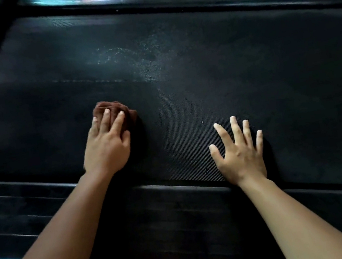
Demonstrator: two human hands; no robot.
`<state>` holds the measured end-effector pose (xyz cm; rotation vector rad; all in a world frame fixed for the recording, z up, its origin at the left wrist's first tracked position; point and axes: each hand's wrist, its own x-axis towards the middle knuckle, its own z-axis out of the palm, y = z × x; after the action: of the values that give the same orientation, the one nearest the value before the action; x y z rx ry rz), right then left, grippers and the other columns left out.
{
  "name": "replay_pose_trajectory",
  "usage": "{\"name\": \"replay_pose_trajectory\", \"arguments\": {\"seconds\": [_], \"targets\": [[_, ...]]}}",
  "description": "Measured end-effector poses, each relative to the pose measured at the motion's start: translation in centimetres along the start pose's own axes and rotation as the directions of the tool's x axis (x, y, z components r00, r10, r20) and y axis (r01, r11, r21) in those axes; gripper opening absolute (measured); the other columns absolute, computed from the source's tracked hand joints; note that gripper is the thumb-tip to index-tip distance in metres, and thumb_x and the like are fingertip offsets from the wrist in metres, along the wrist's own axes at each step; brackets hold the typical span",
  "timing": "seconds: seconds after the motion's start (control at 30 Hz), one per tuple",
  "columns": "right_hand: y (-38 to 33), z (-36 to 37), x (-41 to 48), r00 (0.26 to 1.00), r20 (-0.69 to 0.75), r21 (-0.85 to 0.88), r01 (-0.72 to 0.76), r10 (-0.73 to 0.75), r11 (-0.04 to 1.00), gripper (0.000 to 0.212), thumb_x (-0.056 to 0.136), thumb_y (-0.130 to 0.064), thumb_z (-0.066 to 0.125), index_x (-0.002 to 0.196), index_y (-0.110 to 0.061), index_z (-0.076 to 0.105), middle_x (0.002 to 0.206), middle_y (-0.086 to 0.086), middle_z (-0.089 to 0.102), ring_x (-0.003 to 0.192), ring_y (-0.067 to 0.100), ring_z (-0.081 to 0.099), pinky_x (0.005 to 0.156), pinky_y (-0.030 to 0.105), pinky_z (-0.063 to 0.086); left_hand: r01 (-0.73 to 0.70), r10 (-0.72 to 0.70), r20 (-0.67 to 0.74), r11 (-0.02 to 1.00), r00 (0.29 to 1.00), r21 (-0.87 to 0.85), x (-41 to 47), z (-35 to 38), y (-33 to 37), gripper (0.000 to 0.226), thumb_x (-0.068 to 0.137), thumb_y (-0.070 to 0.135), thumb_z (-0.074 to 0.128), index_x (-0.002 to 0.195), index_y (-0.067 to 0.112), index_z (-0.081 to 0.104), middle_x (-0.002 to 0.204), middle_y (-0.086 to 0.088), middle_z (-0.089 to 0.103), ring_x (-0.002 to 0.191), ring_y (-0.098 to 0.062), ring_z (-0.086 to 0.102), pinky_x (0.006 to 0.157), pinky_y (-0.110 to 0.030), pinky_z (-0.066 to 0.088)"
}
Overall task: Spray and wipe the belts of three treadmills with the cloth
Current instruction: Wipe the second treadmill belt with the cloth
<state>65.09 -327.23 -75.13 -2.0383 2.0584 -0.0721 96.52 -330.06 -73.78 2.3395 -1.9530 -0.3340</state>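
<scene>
Belt [244, 64]: black, ribbed, probably grippy; under both hands.
Side rail [133, 211]: beneath the wrists.
Right hand [240, 152]: splayed flat on belt.
Left hand [106, 145]: fingers straight, pressing the cloth [116, 108].
Cloth: brown wad under left fingers; likely soft, light; palm it from above.
Spray film [124, 55]: pale, beyond left fingertips.
</scene>
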Motion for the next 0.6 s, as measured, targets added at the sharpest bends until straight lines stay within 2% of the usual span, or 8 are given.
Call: {"name": "replay_pose_trajectory", "arguments": {"seconds": [0.1,0.17,0.3,0.43,0.53,0.6], "targets": [[-0.2,0.1,0.3,1.000,-0.010,-0.009,0.009,-0.009,1.000,0.069,0.086,-0.063,0.016,0.151,-0.041,0.021,0.167,0.004,0.001,0.153,0.029,-0.005,0.120,0.056,-0.008,0.032,-0.032,0.004,0.999,0.999,-0.006,2.4,-0.3,2.1,0.061,0.103,0.041,0.039,0.161,0.031,0.019,0.170,-0.008,0.007,0.156,-0.033,0.000,0.126,-0.037,-0.003],[-0.2,0.1,0.4,1.000,-0.013,-0.013,0.009,-0.010,1.000,0.069,0.086,-0.063,0.017,0.152,-0.041,0.020,0.167,0.004,0.001,0.153,0.028,-0.005,0.121,0.055,-0.007,0.004,-0.005,0.011,1.000,1.000,0.013,3.9,0.3,4.2,0.063,0.103,0.044,0.036,0.161,0.031,0.017,0.170,-0.007,0.005,0.156,-0.033,-0.001,0.127,-0.039,-0.002],[-0.2,0.3,0.6,1.000,0.002,-0.043,-0.003,0.003,0.999,0.072,0.085,-0.063,0.015,0.154,-0.043,0.014,0.167,0.003,-0.003,0.153,0.027,-0.008,0.121,0.055,-0.007,-0.156,0.153,0.054,0.986,0.987,0.055,4.4,2.4,9.8,0.069,0.094,0.051,0.023,0.161,0.032,0.017,0.170,-0.004,0.004,0.156,-0.032,0.000,0.126,-0.046,0.008],[-0.2,0.2,0.7,1.000,0.000,-0.044,-0.010,0.010,0.999,0.075,0.082,-0.063,0.015,0.154,-0.041,0.018,0.167,0.003,0.000,0.153,0.027,-0.005,0.121,0.055,-0.004,-0.293,0.293,0.077,0.956,0.953,-0.018,-0.2,3.3,14.3,0.061,0.101,0.044,0.036,0.159,0.037,0.020,0.170,-0.001,0.007,0.156,-0.033,0.001,0.125,-0.045,0.012],[-0.2,0.2,0.7,1.000,-0.012,-0.031,-0.014,0.014,0.999,0.075,0.082,-0.063,0.018,0.154,-0.041,0.020,0.167,0.002,0.002,0.153,0.027,-0.003,0.121,0.055,-0.004,-0.325,0.328,0.062,0.944,0.943,-0.052,-3.4,3.4,13.2,0.060,0.099,0.045,0.036,0.158,0.040,0.025,0.169,0.001,0.013,0.156,-0.032,0.008,0.125,-0.045,0.015],[-0.3,0.2,0.7,1.000,-0.016,-0.026,-0.010,0.010,1.000,0.073,0.083,-0.062,0.020,0.154,-0.042,0.020,0.167,0.002,0.001,0.153,0.027,-0.004,0.121,0.055,-0.004,-0.289,0.291,0.051,0.956,0.955,-0.049,-4.2,3.4,10.9,0.062,0.095,0.048,0.032,0.156,0.039,0.031,0.167,-0.001,0.021,0.154,-0.033,0.017,0.122,-0.048,0.022]]}}
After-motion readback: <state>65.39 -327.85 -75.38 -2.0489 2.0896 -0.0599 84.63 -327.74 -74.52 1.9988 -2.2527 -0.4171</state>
